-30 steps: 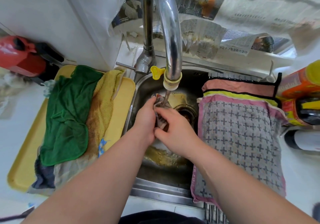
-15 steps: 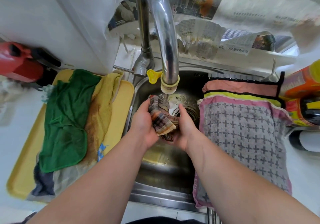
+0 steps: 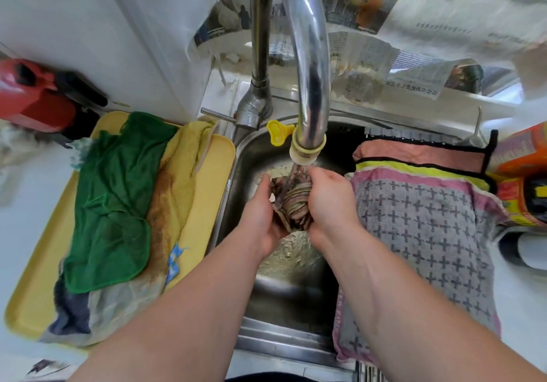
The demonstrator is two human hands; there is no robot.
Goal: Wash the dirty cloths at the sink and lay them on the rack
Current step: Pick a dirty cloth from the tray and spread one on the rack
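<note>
Head view: a bunched brown-and-cream striped cloth (image 3: 291, 204) is held over the stainless steel sink (image 3: 284, 298), right under the yellow-tipped spout of the curved chrome tap (image 3: 310, 71), with the water falling onto its upper end. The left hand (image 3: 259, 221) cups it from the left and the right hand (image 3: 328, 201) covers it from the right. The fingers of both are curled round the bundle and press it between the palms, though most of the fingertips are hidden behind the fabric. The cloth's long axis runs from the spout back toward the person, so the hands sit on its two long sides, which suits wringing or rubbing. This looks like mid-wash for this piece. The ribbed metal rack (image 3: 384, 136) lies to the right of the sink and just beside the right hand. It already carries a grey cross-patterned cloth with a pink border (image 3: 429, 233) and a pink cloth with black trim (image 3: 420, 153). The right hand is therefore the nearer one for carrying the washed piece over. On the left, a yellow plastic tray (image 3: 207, 204) on the white table (image 3: 17, 227) holds a green cloth (image 3: 118, 198) and a stained yellow towel (image 3: 177, 180), likely awaiting their turn.
</note>
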